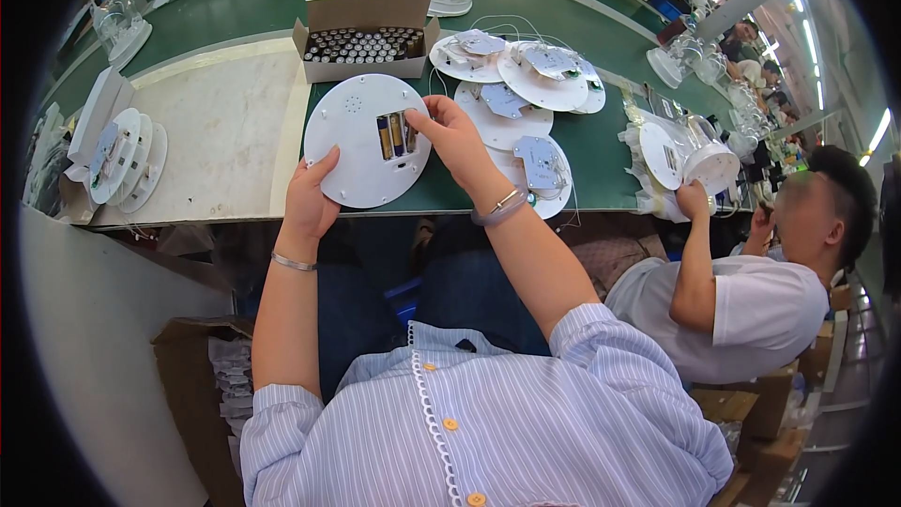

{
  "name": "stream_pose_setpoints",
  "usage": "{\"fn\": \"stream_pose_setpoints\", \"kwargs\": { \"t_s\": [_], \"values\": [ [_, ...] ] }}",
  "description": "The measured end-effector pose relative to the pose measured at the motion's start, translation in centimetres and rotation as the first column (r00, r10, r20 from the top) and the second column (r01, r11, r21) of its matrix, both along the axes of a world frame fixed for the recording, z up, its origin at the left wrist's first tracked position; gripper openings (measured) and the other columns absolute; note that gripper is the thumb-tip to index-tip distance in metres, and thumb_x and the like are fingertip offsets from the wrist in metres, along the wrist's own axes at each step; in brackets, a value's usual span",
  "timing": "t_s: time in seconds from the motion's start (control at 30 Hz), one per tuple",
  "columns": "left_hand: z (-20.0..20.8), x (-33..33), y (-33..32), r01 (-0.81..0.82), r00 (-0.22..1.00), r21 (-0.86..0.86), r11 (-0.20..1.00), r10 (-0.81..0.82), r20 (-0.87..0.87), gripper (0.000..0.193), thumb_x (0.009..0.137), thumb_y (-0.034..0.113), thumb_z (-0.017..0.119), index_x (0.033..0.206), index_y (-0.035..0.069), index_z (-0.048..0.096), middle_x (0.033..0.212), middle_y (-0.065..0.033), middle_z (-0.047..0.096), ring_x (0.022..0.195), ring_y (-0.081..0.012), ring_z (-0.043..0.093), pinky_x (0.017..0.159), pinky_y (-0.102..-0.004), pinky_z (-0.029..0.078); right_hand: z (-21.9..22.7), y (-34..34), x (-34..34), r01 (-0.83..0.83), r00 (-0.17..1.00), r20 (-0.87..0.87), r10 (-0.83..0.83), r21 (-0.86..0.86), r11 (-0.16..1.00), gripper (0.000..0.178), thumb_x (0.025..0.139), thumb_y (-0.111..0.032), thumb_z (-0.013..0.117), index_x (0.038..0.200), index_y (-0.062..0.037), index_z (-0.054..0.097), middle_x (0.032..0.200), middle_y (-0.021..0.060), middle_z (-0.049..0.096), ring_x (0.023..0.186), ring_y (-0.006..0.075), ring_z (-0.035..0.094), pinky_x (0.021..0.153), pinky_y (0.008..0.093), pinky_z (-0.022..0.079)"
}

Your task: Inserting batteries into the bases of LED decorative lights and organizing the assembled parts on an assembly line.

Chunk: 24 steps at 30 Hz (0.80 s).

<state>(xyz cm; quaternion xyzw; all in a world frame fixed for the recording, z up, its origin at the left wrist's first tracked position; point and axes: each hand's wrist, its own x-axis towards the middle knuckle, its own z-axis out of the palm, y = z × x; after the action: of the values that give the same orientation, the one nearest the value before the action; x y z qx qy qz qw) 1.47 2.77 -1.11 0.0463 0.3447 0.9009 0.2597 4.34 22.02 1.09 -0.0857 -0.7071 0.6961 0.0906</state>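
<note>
A round white plastic base [361,164] is tilted up above the front edge of the bench, its battery compartment facing me. My left hand [313,195] grips its lower left rim, thumb on the face and the other fingers behind. Several batteries [390,138] lie side by side in the compartment. My right hand [454,136] is at the compartment's right side, its fingertips closed on the rightmost battery [409,134] and partly covering it. Behind the base stands an open cardboard box [364,70] filled with upright batteries.
White discs with circuit boards and thin wires [546,75] are piled to the right on the green bench [601,161]. More discs [127,158] lean at the far left, beside a pale board [211,131]. A co-worker [741,291] sits at right, holding a clear-domed piece [709,161].
</note>
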Motion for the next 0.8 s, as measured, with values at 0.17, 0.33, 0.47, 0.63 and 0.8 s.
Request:
{"fn": "stream_pose_setpoints", "kwargs": {
  "t_s": [0.17, 0.33, 0.47, 0.63, 0.8],
  "values": [
    [-0.08, -0.07, -0.04, 0.001, 1.000, 0.017, 1.000, -0.001, 0.002, 0.038, 0.084, 0.009, 0.049, 0.120, -0.001, 0.038, 0.117, -0.0134, 0.048, 0.107, -0.0248, 0.047, 0.090, -0.0358, 0.039, 0.12, -0.10, 0.08, -0.031, 1.000, 0.005, 0.031, -0.040, 0.999, 0.032, 0.078, -0.020, 0.062, 0.101, -0.0042, 0.048, 0.086, 0.0021, 0.054, 0.080, 0.0088, 0.049, 0.072, 0.0208, 0.038],
    [-0.29, -0.17, -0.07, -0.008, 1.000, -0.005, 1.000, 0.008, 0.009, 0.038, 0.084, 0.008, 0.049, 0.119, -0.001, 0.039, 0.116, -0.0131, 0.048, 0.107, -0.0249, 0.048, 0.090, -0.0360, 0.039, 0.44, 0.08, -0.22, -0.062, 0.993, 0.067, 0.099, -0.424, 0.903, 0.022, 0.078, -0.012, 0.061, 0.094, -0.0063, 0.048, 0.086, 0.0027, 0.055, 0.080, 0.0125, 0.054, 0.072, 0.0266, 0.044],
    [-0.16, -0.04, -0.02, 0.000, 1.000, 0.009, 1.000, 0.000, 0.020, 0.037, 0.084, 0.008, 0.049, 0.119, -0.001, 0.039, 0.116, -0.0132, 0.048, 0.106, -0.0249, 0.048, 0.090, -0.0362, 0.040, 0.37, 0.30, -0.50, -0.039, 0.984, 0.101, 0.147, -0.684, 0.729, 0.016, 0.077, -0.003, 0.059, 0.087, -0.0079, 0.047, 0.084, 0.0038, 0.055, 0.081, 0.0150, 0.056, 0.075, 0.0328, 0.047],
    [-0.50, -0.10, -0.26, 0.010, 1.000, 0.039, 0.999, -0.011, 0.019, 0.038, 0.084, 0.008, 0.049, 0.119, -0.001, 0.039, 0.116, -0.0133, 0.048, 0.107, -0.0256, 0.047, 0.090, -0.0367, 0.039, 0.16, 0.15, -0.60, -0.027, 0.983, 0.111, 0.143, -0.692, 0.721, 0.016, 0.077, -0.001, 0.058, 0.085, -0.0079, 0.046, 0.084, 0.0046, 0.055, 0.079, 0.0148, 0.056, 0.074, 0.0314, 0.048],
    [-0.12, 0.10, -0.23, -0.005, 1.000, 0.053, 0.999, 0.005, 0.006, 0.039, 0.084, 0.008, 0.048, 0.121, -0.001, 0.037, 0.118, -0.0133, 0.047, 0.108, -0.0262, 0.046, 0.091, -0.0369, 0.038, -0.20, -0.13, -0.36, -0.101, 0.992, -0.003, 0.129, -0.637, 0.764, 0.016, 0.077, -0.002, 0.060, 0.084, -0.0075, 0.046, 0.083, 0.0036, 0.055, 0.077, 0.0124, 0.055, 0.072, 0.0275, 0.047]
  ]
}}
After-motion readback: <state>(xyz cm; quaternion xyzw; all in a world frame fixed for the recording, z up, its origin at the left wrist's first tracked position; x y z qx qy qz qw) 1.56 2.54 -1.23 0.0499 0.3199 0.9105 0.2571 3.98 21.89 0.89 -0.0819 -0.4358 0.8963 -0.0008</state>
